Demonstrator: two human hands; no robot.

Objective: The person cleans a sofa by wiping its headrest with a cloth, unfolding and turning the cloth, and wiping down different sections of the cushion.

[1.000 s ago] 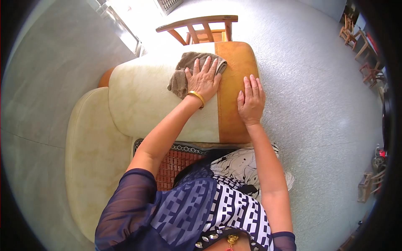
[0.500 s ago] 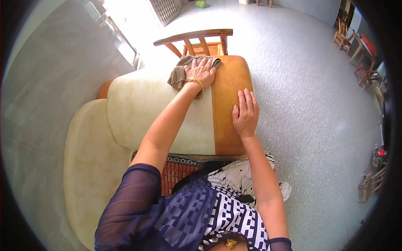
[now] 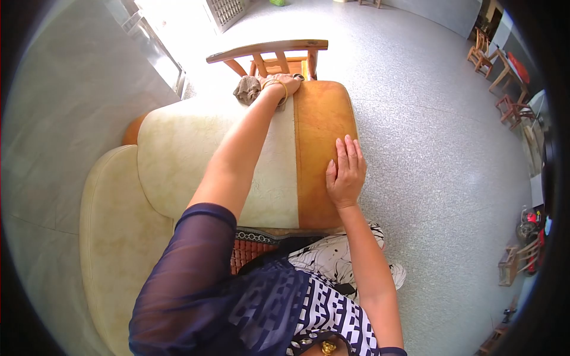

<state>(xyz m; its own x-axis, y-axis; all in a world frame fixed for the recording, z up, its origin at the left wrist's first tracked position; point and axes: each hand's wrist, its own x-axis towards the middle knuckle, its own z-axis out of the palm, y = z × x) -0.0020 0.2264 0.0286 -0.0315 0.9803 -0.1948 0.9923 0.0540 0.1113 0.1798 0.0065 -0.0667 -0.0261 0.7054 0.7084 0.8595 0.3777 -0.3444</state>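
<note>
A brown-grey cloth (image 3: pixel 247 90) is bunched at the far edge of the sofa armrest, which has a cream top (image 3: pixel 196 148) and an orange leather end (image 3: pixel 323 113). My left hand (image 3: pixel 281 84), with a gold bangle at the wrist, is closed on the cloth and bends over that far edge. Its fingertips are mostly hidden. On the armrest's right side, my right hand (image 3: pixel 347 178) lies flat with fingers stretched out, holding nothing.
A wooden chair (image 3: pixel 279 47) stands just beyond the armrest. The sofa back (image 3: pixel 113 219) runs along the left, by the grey wall (image 3: pixel 53 148). A woven brown seat mat (image 3: pixel 252 252) lies below. Several small wooden chairs and stools (image 3: pixel 512 110) stand far right on the speckled floor.
My left hand has pushed the cloth farther away, bunching it over the armrest's far edge; its fingers were spread flat before. My right hand stays resting on the orange side.
</note>
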